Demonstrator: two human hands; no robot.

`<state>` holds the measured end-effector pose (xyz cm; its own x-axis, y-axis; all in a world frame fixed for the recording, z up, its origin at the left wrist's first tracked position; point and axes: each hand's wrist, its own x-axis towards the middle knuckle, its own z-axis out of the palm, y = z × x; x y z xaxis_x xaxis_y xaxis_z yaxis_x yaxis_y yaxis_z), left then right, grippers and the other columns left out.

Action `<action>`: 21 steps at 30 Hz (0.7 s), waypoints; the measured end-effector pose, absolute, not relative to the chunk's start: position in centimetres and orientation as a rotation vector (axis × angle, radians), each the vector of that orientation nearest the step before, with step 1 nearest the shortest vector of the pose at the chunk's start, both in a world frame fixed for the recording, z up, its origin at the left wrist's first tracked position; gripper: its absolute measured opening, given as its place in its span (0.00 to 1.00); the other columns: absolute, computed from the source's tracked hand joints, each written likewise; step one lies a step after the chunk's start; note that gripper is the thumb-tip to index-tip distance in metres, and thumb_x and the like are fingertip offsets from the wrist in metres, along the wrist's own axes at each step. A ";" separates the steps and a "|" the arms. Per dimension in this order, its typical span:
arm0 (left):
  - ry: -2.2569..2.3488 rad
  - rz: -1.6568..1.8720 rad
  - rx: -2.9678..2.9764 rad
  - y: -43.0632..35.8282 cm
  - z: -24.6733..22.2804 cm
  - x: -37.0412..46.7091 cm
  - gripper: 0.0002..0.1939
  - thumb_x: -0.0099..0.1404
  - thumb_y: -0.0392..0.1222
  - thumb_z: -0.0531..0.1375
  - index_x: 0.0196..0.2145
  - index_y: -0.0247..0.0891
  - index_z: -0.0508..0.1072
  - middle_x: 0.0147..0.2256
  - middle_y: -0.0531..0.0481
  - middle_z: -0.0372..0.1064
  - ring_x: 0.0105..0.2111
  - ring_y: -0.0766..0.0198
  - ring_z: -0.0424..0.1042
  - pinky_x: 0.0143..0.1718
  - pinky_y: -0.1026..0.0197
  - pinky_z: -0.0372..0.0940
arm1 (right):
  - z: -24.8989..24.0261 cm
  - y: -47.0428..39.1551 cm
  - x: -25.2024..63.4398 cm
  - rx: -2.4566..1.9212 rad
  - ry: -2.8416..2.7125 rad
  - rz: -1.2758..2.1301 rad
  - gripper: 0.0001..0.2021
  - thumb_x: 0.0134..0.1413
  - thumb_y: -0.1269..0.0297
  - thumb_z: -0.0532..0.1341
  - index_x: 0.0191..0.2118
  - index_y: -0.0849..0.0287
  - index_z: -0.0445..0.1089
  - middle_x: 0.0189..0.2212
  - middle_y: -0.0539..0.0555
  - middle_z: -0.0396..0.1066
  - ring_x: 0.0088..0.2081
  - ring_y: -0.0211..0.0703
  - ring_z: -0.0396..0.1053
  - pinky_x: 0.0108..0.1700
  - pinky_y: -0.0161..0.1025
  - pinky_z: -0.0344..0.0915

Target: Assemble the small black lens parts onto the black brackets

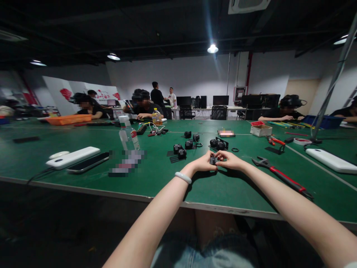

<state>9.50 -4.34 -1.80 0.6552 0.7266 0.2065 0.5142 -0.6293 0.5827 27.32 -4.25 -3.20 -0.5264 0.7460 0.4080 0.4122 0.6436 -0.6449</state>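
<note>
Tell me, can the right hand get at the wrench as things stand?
Probably yes. The wrench lies on bare table just right of the right hand, nothing between them. But that hand and the left hand share a small black part, so it must let go first.

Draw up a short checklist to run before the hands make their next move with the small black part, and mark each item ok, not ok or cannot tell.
1. Both hands on small black part: left hand, right hand - ok.
2. Part fully seated: cannot tell.
3. Adjustable wrench beside right forearm, untouched: ok.
4. Spare black parts lie ahead: ok.
5. Water bottle upright, apart from hands: ok.
</note>
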 end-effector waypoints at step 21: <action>0.946 0.606 2.371 -4.6 -1.5 9.7 0.25 0.43 0.42 0.58 0.39 0.35 0.53 0.32 0.52 0.56 0.32 0.67 0.59 0.31 0.65 0.57 | -3.2 -4.2 27.4 -0.886 -2.177 0.645 0.17 0.37 0.61 0.58 0.37 0.61 0.61 0.29 0.51 0.62 0.29 0.35 0.58 0.31 0.34 0.56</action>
<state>9.66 -4.64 -1.47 0.6575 0.7231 0.2114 0.4944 -0.6259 0.6032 27.38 -4.23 -3.16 -0.5294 0.7435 0.4086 0.4007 0.6436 -0.6521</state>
